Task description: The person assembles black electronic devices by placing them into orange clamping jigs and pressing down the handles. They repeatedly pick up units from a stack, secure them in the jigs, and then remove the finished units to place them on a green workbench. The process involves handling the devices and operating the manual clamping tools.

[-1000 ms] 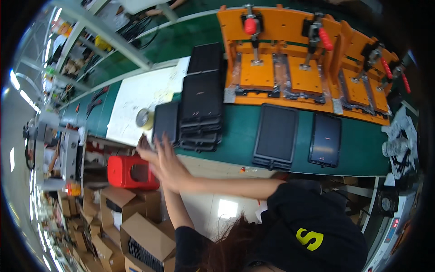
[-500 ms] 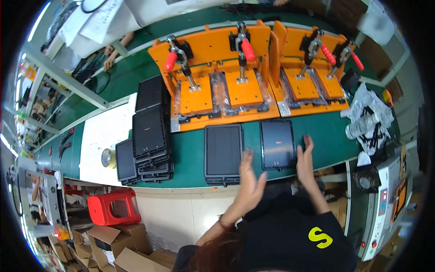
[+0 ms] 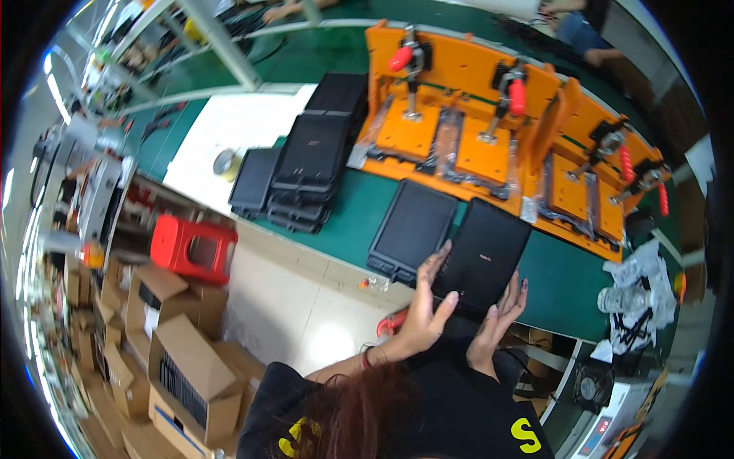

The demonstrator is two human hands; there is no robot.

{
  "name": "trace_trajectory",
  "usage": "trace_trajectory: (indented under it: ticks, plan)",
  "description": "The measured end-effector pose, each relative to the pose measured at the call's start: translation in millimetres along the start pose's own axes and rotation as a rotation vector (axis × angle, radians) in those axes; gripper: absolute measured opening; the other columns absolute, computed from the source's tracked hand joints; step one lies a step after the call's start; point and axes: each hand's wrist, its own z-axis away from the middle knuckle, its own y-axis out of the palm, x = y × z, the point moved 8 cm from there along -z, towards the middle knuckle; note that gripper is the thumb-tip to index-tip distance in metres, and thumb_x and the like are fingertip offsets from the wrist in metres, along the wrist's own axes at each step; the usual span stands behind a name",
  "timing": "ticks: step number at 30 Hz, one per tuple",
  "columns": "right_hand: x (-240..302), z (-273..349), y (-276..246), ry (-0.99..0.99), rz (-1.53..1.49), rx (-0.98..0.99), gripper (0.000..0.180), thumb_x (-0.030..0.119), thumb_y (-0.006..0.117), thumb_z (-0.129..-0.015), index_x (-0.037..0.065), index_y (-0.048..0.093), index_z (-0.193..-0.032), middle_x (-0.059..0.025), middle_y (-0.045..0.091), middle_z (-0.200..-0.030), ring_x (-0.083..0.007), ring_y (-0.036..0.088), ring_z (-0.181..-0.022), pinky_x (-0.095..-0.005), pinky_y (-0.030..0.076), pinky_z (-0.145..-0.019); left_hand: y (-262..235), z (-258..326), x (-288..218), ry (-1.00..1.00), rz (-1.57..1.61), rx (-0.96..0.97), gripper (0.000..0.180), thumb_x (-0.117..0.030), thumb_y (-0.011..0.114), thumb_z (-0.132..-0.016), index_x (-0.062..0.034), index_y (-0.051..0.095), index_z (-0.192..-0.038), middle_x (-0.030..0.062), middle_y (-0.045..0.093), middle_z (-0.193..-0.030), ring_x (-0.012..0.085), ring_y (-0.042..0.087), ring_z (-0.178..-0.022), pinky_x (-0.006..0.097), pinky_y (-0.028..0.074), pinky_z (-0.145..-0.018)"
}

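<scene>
A flat black rectangular panel (image 3: 483,256) with a raised rim lies between my two hands, tilted and overlapping the table's front edge. My left hand (image 3: 428,306) grips its left lower side, the thumb over the near edge. Along its near right corner, my right hand (image 3: 497,325) holds the other side with its fingers bent upward. Just left of it, a similar black panel stack (image 3: 413,226) rests on the green table. Farther left stand taller piles of the same black panels (image 3: 310,151).
Orange clamp fixtures (image 3: 459,130) with red-handled toggle clamps line the back. A clear bottle (image 3: 623,300) lies on plastic wrap at right; a tape roll (image 3: 227,164) sits on a white sheet. Below are a red stool (image 3: 164,249) and cardboard boxes (image 3: 195,367).
The right-hand panel lay flat on the table with my hands apart from it. Now both hands have hold of it, and it is tilted nearer me. The view has turned.
</scene>
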Motion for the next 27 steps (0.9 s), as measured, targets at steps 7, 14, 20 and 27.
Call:
trace_trajectory:
  ticks: [7,14,20,27]
  plan:
    - [70.5,-2.1,210.2,-0.282,-0.244,0.562,0.069,0.016,0.042,-0.091,-0.009,0.001,-0.140,-0.0276,0.005,-0.149,-0.0373,0.006,-0.140,-0.0443,0.006,-0.113,-203.2,20.1,-70.6,0.257,-0.162,-0.710,0.055,-0.036,0.034,-0.098,0.0018,0.022,-0.136,0.0248,0.034,-0.141,0.0311,0.032,-0.133,0.042,0.024,-0.110]
    - [73.5,17.9,427.9,-0.224,-0.245,0.634,0.064,0.020,0.046,-0.093,-0.010,0.011,-0.138,-0.0417,0.002,-0.140,-0.0548,0.006,-0.133,-0.0550,0.013,-0.109,-414.1,5.0,-66.6,0.152,-0.153,-0.867,0.058,-0.044,0.022,-0.100,0.0048,0.031,-0.131,0.0233,0.048,-0.129,0.0267,0.048,-0.119,0.037,0.036,-0.102]
    - [35.9,6.9,487.2,-0.210,0.015,0.516,0.067,0.027,0.047,-0.093,-0.008,0.011,-0.138,-0.0474,0.003,-0.135,-0.0609,0.007,-0.129,-0.0605,0.013,-0.107,-476.9,-34.4,-17.3,0.044,-0.337,-0.752,0.054,-0.042,0.022,-0.100,0.0016,0.030,-0.132,0.0242,0.052,-0.124,0.0259,0.048,-0.117,0.037,0.037,-0.099]
    - [-3.5,-6.0,499.0,-0.011,0.105,0.567,0.072,0.034,0.046,-0.093,-0.002,0.007,-0.142,-0.0484,0.001,-0.135,-0.0615,0.005,-0.129,-0.0620,0.008,-0.107,-483.3,-63.9,4.6,0.000,-0.467,-0.657,0.055,-0.042,0.026,-0.101,0.0020,0.026,-0.133,0.0239,0.048,-0.126,0.0275,0.050,-0.112,0.035,0.038,-0.097]
